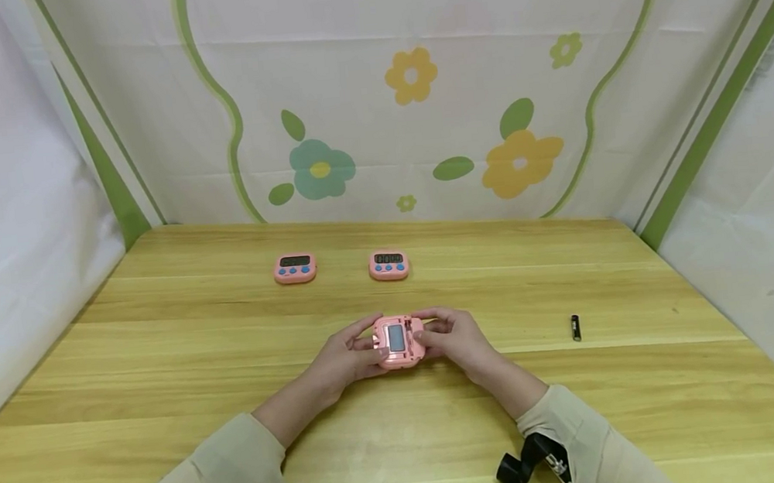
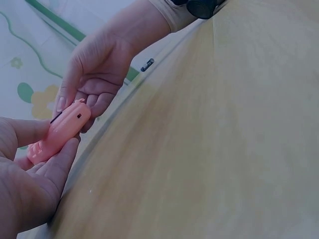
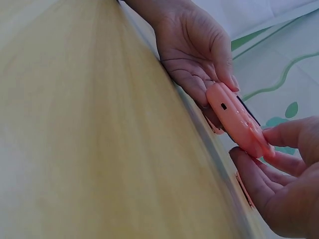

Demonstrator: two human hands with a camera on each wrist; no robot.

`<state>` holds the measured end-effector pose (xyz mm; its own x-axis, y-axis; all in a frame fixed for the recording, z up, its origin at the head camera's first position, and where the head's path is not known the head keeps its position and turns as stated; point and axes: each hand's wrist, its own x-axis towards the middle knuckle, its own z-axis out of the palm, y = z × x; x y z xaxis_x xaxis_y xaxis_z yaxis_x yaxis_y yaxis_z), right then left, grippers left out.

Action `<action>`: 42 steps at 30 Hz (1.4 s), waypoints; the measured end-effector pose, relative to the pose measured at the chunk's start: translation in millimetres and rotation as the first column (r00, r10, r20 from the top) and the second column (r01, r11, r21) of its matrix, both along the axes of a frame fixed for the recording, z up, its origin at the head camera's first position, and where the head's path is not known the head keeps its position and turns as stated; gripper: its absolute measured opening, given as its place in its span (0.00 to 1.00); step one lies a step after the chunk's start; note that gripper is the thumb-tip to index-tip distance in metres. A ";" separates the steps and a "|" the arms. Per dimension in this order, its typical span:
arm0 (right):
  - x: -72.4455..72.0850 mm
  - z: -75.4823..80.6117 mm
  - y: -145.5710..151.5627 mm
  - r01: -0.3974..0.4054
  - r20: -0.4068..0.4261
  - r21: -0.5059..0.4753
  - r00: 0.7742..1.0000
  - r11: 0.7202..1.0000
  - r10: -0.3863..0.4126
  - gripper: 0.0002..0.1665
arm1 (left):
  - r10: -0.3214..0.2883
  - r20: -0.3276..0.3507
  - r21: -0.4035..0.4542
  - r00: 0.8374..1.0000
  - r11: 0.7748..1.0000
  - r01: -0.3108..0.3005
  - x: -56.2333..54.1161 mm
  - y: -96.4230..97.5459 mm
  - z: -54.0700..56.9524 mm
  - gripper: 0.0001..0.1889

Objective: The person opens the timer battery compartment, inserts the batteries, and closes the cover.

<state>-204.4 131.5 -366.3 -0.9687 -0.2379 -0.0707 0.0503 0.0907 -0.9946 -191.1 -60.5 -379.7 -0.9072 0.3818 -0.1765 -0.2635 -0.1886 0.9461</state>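
Observation:
Both hands hold a pink digital timer (image 1: pixel 399 341) in the middle of the table, its back with a grey panel turned up in the head view. A long slot, like a battery compartment, runs along its right side; I cannot tell whether a battery lies in it. My left hand (image 1: pixel 344 361) grips the left edge, thumb on the back face. My right hand (image 1: pixel 463 341) pinches the right edge, its thumb at the slot. The wrist views show the timer (image 2: pixel 62 129) edge-on, with a small dark hole in its side, between the fingers of both hands.
Two more pink timers, a left one (image 1: pixel 295 269) and a right one (image 1: pixel 388 265), lie face up farther back with blue buttons. A small black battery (image 1: pixel 575 327) lies to the right on the wooden table (image 1: pixel 408 457). Flower-printed white cloth (image 1: pixel 377 133) hangs behind.

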 end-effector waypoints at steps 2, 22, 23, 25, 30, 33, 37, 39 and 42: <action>0.2 1.2 -0.3 0.021 -0.006 0.002 1.000 1.000 -0.021 0.19 | 0.000 -0.002 0.008 1.000 1.000 0.000 0.2 -0.3 0.5 0.32; -4.5 7.0 8.7 0.065 0.025 -0.020 0.998 0.998 -0.065 0.18 | 0.032 0.015 0.023 0.999 0.999 -0.032 0.4 0.2 4.2 0.31; -4.4 7.5 9.3 0.060 0.025 -0.024 0.998 0.998 -0.059 0.18 | 0.031 0.013 0.024 0.999 0.999 -0.031 0.1 0.3 3.7 0.31; -4.8 8.4 10.7 0.058 0.031 -0.033 0.998 0.998 -0.057 0.17 | 0.031 0.012 0.026 0.999 0.999 -0.031 -0.2 0.4 3.3 0.31; -7.5 12.8 14.8 0.061 0.042 -0.062 0.997 0.996 -0.059 0.18 | 0.040 0.023 0.032 0.999 0.999 -0.041 -0.5 0.3 2.7 0.32; -10.9 14.9 18.5 0.075 0.050 -0.091 0.996 0.993 -0.071 0.19 | 0.044 0.028 0.033 0.999 0.998 -0.045 -0.4 -0.1 2.9 0.32; -16.3 17.4 25.4 0.099 0.065 -0.155 0.994 0.983 -0.090 0.21 | 0.041 0.024 0.037 0.999 0.998 -0.042 0.5 -0.5 3.2 0.32; -19.1 18.1 29.7 0.107 0.067 -0.184 0.993 0.977 -0.096 0.22 | 0.042 0.026 0.040 0.999 0.998 -0.043 0.9 -0.6 3.4 0.32; -23.9 17.8 36.0 0.122 0.068 -0.226 0.992 0.966 -0.109 0.23 | 0.040 0.026 0.044 0.999 0.998 -0.041 1.1 -0.9 3.7 0.32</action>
<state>-228.3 167.6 -348.5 -0.9867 -0.1409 -0.0813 0.1023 -0.1492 -0.9835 -190.1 -61.4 -376.0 -0.9176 0.3527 -0.1832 -0.2784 -0.2413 0.9297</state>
